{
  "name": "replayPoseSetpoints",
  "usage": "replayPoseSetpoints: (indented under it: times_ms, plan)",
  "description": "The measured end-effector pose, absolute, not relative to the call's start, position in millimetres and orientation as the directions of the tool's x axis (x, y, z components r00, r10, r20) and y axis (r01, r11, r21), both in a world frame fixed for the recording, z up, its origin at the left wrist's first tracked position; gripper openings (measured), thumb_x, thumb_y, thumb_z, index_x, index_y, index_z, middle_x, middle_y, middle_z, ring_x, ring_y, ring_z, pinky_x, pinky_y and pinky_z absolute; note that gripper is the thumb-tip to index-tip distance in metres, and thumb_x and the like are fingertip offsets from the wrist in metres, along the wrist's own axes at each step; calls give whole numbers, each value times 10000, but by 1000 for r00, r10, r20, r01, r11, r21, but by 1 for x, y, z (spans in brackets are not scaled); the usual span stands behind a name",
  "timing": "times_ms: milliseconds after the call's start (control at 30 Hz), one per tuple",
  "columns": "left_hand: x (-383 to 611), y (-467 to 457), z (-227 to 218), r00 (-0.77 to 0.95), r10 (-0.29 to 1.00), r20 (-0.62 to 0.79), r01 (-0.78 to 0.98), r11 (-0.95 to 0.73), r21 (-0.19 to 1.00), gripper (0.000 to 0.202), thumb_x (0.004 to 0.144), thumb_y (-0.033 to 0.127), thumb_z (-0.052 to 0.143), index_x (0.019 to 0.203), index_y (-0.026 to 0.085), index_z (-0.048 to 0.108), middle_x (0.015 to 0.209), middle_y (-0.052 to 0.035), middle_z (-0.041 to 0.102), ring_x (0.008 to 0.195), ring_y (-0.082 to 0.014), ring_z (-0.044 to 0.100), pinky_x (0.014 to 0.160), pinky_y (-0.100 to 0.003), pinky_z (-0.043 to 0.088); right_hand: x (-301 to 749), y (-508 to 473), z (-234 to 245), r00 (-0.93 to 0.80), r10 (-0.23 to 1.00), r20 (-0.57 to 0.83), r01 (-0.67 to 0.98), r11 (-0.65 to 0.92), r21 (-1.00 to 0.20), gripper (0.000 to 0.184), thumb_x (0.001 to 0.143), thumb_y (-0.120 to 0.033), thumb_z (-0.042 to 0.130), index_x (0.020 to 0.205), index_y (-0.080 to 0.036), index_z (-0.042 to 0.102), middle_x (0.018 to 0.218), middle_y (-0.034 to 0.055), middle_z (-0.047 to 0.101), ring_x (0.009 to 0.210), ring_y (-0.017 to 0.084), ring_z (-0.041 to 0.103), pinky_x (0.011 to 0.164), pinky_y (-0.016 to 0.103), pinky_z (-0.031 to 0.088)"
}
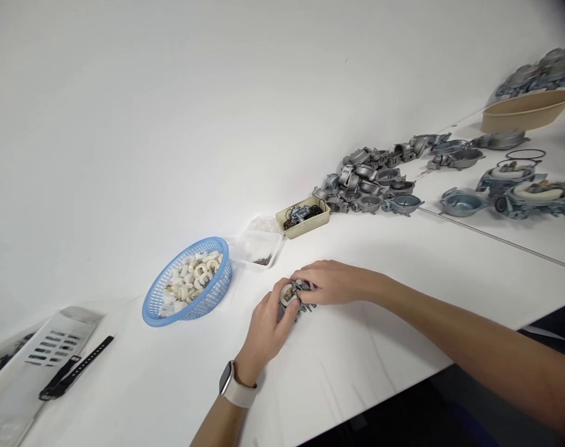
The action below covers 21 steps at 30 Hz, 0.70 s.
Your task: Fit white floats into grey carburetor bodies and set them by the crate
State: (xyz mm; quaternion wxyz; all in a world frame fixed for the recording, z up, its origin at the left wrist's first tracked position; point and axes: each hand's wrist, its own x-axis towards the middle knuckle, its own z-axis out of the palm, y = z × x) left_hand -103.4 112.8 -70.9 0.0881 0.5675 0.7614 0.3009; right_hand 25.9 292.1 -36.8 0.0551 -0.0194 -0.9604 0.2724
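A grey metal carburetor body (305, 297) with a white ring-shaped float on it rests on the white table between my hands. My left hand (266, 326), with a watch on the wrist, is closed around its near left side, thumb and fingers on the rim. From the right, my right hand (326, 282) reaches over the part, its fingers bent and pressed to the top near the float. The fingertips cover much of the body, so any small piece under them is hidden.
A blue basket (224, 292) of white floats stands left. Behind are a white tray (277, 248) of small metal pins and a cream tray (305, 231) with black rings. Grey metal bowls (366, 180) are heaped at the back right, near a tan basin (527, 113). A black strap (77, 372) lies left.
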Motion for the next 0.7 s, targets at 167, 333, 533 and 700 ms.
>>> replayPoseSetpoints:
  times_ms: [167,333,533,700]
  plan:
    - [-104,113,-70,-338,918,208,815,175,552,396,1027,431,411,1389,271,438,1079,-46,703,924,-223,650,799,-322,454,25,292,-37,-991,60,116,-9,853,-522,172,898,-337,478,867,-204,583,869,36,660,791,198,574,714,298,352]
    - [-103,112,-69,-330,920,209,816,167,553,386,1027,428,410,1379,272,440,1102,-45,694,947,-227,645,803,-320,453,25,292,-37,-991,60,121,-12,852,-523,187,902,-354,478,856,-205,583,839,29,654,758,187,557,680,288,334]
    - [-103,111,-68,-324,919,223,816,152,558,373,1029,428,411,1366,274,454,1116,-42,695,983,-227,643,820,-321,458,24,292,-38,-991,60,117,-9,855,-519,189,905,-351,481,874,-205,596,855,32,663,756,183,552,678,285,325]
    - [-103,112,-68,-319,916,243,819,137,557,385,1022,422,422,1372,264,462,1128,-54,695,993,-230,641,827,-323,467,24,292,-39,-990,58,127,-14,862,-507,191,908,-355,481,879,-207,599,855,33,660,760,184,550,678,283,322]
